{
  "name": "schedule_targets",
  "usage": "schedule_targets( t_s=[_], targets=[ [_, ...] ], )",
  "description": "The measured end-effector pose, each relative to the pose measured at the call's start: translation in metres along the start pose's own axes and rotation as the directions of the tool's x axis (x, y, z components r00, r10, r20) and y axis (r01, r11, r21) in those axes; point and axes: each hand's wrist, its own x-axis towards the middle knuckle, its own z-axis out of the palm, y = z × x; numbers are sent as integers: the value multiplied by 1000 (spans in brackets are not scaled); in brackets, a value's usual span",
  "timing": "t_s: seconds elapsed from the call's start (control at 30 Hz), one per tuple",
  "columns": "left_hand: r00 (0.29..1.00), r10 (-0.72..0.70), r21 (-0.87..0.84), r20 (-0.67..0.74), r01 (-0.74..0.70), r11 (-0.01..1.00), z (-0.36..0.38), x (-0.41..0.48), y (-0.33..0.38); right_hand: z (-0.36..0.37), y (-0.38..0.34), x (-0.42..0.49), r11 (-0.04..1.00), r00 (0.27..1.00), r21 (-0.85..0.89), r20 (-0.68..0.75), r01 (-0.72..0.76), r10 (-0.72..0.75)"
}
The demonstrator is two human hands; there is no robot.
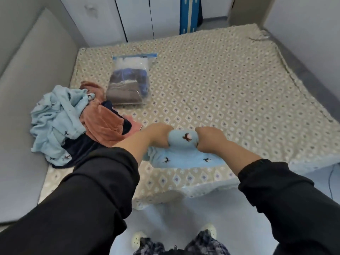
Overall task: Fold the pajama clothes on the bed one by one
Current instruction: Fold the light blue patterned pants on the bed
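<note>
Blue bird-print pajama piece (184, 160) lies at the bed's (230, 85) near edge, 6 o'clock. My left hand (159, 134) and right hand (211, 138) each clamp its raised fold, close together. Step: mid-fold. Next, I judge: lay the fold flat, then draw from the pile (60, 122) at 9 o'clock.

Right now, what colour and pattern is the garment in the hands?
The garment is light blue with small dark bird motifs; head view.

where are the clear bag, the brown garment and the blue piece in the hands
clear bag (128, 83): head view, middle of its front, over the packed clothes
brown garment (101, 124): head view, its broad middle fold
blue piece (184, 160): head view, its flat near part
</note>
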Motion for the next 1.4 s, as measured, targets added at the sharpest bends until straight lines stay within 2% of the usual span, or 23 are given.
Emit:
schedule_targets(
  t_s=[0.17,0.27,0.47,0.63,0.87,1.03,1.13,1.27,1.4],
  targets=[
    [999,35,-31,-4,-35,999,-18,43,76,-23,82,-36,997,995,-9,-67,-72,71],
    [996,86,14,9,-86,996,-29,76,129,-27,136,-53,992,988,23,-91,-125,126],
    [984,169,46,55,-172,984,-48,148,225,-33,244,-76,963,962,77,-76,-258,264],
    [968,212,20,136,-216,976,-68,221,275,-45,325,-62,944,949,116,-35,-309,315],
    [936,313,123,158,-334,935,-105,346,351,-64,446,-27,915,918,95,-30,-392,396],
    [910,382,138,162,-404,904,-130,416,424,-80,543,-27,889,897,145,-25,-434,442],
    [901,403,154,161,-427,891,-141,458,477,-85,608,-32,883,892,165,-35,-440,451],
    [904,410,150,123,-425,893,-136,517,544,-84,709,-28,903,906,110,-34,-416,421],
    [945,324,154,50,-328,932,-124,573,608,-72,819,-7,950,949,49,-49,-308,311]
  ],
)
